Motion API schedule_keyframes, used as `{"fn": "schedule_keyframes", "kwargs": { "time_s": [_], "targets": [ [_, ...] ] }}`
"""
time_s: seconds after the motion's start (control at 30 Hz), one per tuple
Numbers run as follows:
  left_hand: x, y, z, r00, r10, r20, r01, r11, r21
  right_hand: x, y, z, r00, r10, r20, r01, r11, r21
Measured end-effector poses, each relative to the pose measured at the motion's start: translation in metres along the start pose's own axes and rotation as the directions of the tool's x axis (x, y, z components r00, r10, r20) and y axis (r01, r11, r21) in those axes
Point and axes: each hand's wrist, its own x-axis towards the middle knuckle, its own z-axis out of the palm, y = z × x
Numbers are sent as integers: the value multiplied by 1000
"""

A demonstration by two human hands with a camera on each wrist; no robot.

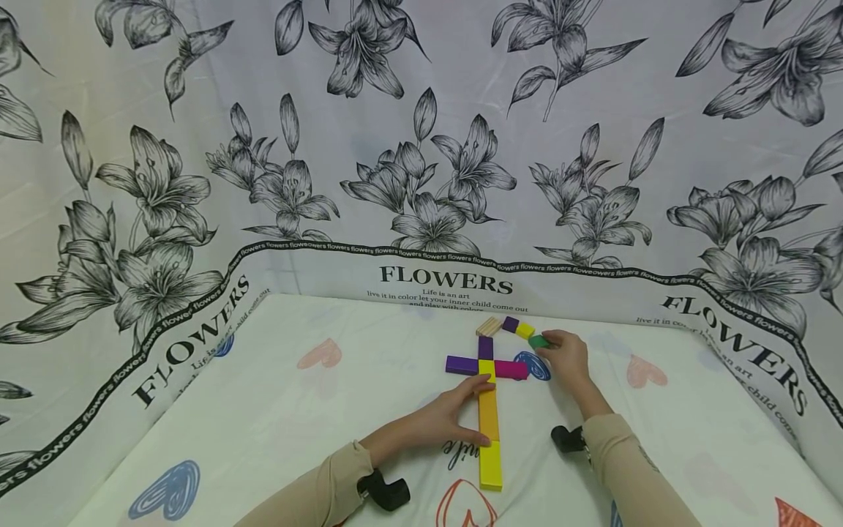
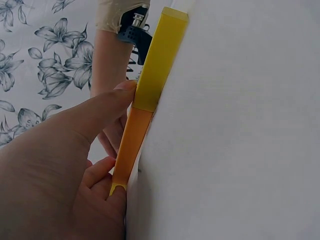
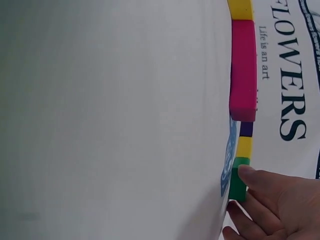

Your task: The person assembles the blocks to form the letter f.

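My right hand (image 1: 568, 359) pinches a green block (image 3: 238, 180) between thumb and fingers, at the end of a short row with a yellow block (image 1: 525, 330) and a dark purple block (image 1: 510, 324). Spread along a straight column of blocks is my left hand (image 1: 437, 421). Its thumb touches where the orange block (image 2: 132, 140) meets the lower yellow block (image 2: 162, 60), and a fingertip rests on the upper yellow block (image 1: 486, 368). A magenta block (image 3: 243, 70) lies to the right of the column's top, a long purple block (image 1: 462, 364) to the left, and a short purple block (image 1: 485, 348) above.
Plain wooden pieces (image 1: 489, 326) lie beyond the column, left of the short row. The white cloth (image 1: 369, 344) under the blocks carries printed hearts. A flower-printed curtain (image 1: 448, 219) stands behind the surface. Black wrist-worn devices (image 1: 386, 492) sit at both cuffs.
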Motion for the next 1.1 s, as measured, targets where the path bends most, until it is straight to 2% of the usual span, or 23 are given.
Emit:
{"fn": "schedule_keyframes", "kwargs": {
  "time_s": [0.73, 1.1],
  "targets": [
    [1, 3, 1, 1000, 6, 13, -6, 1000, -11, 1, 1, -2, 1000, 24, -17, -24, 1000, -17],
    [1, 1, 3, 1000, 4, 8, -4, 1000, 4, -5, 11, -16, 1000, -14, 3, 14, 1000, 28]
  ]
}}
